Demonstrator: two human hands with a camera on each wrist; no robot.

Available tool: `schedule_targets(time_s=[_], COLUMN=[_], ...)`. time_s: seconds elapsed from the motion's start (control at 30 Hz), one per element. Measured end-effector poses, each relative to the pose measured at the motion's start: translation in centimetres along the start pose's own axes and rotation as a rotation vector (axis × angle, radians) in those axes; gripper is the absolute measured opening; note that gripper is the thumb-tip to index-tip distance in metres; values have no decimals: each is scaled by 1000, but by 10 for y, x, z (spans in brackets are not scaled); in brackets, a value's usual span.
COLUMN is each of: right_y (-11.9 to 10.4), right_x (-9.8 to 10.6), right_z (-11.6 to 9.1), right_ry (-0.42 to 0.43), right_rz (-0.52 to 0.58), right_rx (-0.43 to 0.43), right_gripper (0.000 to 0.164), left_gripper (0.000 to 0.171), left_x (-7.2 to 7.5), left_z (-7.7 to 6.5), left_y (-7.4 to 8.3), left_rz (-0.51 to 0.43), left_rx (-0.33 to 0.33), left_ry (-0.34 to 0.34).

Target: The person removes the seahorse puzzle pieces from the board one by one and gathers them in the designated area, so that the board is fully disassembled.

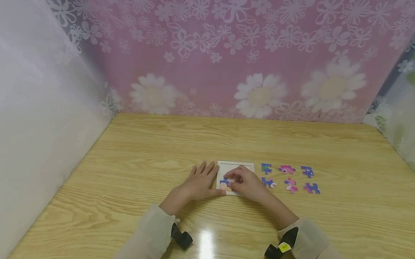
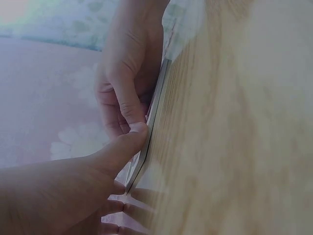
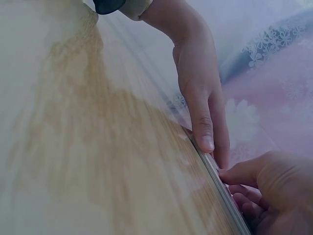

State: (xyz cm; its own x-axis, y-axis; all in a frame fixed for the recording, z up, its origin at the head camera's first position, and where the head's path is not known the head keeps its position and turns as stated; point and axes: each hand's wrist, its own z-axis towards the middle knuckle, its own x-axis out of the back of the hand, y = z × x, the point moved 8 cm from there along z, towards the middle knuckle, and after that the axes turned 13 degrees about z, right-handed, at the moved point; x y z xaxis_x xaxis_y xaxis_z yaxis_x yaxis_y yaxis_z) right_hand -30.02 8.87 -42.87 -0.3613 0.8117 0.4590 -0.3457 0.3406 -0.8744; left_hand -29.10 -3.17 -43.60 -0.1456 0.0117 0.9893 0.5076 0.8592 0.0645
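A white puzzle tray [image 1: 236, 163] lies flat on the table. In its near left corner sits a blue and pink jigsaw piece [image 1: 223, 185], which my right hand [image 1: 249, 184] pinches between thumb and fingers. Flat on the table at the tray's left edge rests my left hand [image 1: 198, 184], fingers extended and spread, its thumb on the near rim. In the left wrist view the left thumb [image 2: 128, 143] lies against the tray's edge, close to the right hand's [image 2: 129, 73] fingers. The right hand hides much of the tray's inside.
To the right of the tray, loose jigsaw pieces lie in two rows, among them a pink one with an eye [image 1: 286, 169] and a blue and purple one [image 1: 312, 188]. A flowered pink curtain [image 1: 215, 62] hangs behind the wooden table [image 1: 131, 159].
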Motion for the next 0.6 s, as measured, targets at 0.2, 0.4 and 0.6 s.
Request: schedule_targets(time_s=[0.2, 0.4, 0.6], right_y=[0, -1, -5], right_x=[1, 2, 3], right_z=[1, 1, 0], right_ry=[17, 33, 47], right_rz=[-1, 21, 55], right_rx=[10, 19, 32], right_gripper=[20, 17, 14], left_gripper=[87, 88, 87], left_x=[0, -2, -2], left_z=[-1, -1, 0], left_y=[-1, 0, 0], left_rz=[-6, -8, -2], left_rx=[2, 6, 5], left_ry=[-2, -10, -7])
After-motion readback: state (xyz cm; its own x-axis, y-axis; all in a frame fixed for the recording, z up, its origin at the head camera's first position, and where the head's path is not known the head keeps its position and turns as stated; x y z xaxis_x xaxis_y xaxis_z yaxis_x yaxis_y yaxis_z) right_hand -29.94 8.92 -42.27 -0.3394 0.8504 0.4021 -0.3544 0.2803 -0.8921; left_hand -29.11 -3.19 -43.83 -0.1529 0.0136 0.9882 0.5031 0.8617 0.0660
